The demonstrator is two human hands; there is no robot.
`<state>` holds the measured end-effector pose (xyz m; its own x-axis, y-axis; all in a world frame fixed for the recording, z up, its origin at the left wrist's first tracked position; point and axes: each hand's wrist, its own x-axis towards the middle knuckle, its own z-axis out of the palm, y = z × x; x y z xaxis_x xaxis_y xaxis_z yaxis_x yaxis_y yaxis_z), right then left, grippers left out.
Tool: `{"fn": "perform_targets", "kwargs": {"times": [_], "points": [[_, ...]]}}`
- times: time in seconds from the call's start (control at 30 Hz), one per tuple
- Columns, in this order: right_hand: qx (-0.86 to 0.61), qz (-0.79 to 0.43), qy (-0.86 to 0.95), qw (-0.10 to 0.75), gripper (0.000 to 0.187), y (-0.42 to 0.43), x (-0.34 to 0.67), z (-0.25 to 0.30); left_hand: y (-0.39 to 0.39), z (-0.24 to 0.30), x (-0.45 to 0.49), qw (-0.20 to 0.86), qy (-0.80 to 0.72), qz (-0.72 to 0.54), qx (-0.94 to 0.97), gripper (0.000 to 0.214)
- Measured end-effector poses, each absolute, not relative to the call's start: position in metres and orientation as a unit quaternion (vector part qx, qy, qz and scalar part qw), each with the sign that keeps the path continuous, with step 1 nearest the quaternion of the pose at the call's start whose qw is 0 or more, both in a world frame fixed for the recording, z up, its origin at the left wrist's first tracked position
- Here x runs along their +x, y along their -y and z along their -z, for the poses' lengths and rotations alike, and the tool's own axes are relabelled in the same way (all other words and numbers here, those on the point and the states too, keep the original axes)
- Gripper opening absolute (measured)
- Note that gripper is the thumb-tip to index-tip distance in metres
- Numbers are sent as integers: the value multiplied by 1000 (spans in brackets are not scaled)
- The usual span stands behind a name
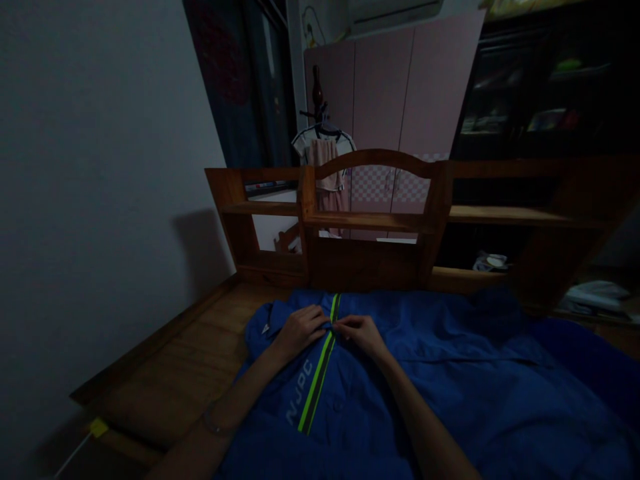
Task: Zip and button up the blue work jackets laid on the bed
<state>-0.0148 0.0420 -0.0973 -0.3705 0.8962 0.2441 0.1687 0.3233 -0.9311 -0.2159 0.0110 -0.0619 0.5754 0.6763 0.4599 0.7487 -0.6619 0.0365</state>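
Note:
A blue work jacket (430, 373) lies spread out before me, with a yellow-green and grey reflective stripe (319, 380) across it and the letters NJPC beside the stripe. My left hand (303, 327) is closed on the jacket's fabric just left of the stripe. Close by, on the stripe's right side, my right hand (363, 332) pinches the cloth with thumb and fingertips. Both hands' fingertips nearly meet over the stripe, and whatever small part lies between them is hidden. Below them a round button-like spot (339, 405) shows on the jacket.
The jacket lies on a wooden bed board (200, 353) with a shelved wooden headboard (370, 263) behind it. A white wall (110, 187) rises at the left. Farther back are a pink wardrobe (380, 100), clothes on a stand (325, 153) and a dark cabinet (540, 100).

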Motion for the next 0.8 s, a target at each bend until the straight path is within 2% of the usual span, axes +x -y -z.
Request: {"fn": "perform_targets", "kwargs": {"times": [0.2, 0.47, 0.57, 0.7, 0.8], "points": [[-375, -444, 708, 401, 38, -41, -17, 100, -10, 53, -219, 58, 398, 189, -896, 22], [-366, -363, 768, 381, 17, -35, -19, 103, -10, 54, -229, -46, 380, 193, -903, 20], [-364, -269, 818, 354, 14, -28, -22, 97, -11, 57, -229, -65, 380, 195, -902, 20], [-371, -94, 882, 277, 16, -17, -27, 87, -11, 56, -230, -76, 372, 196, -904, 19], [-374, -26, 897, 234, 18, -13, -29, 81, -9, 52, -231, -76, 360, 195, -909, 20]]}}
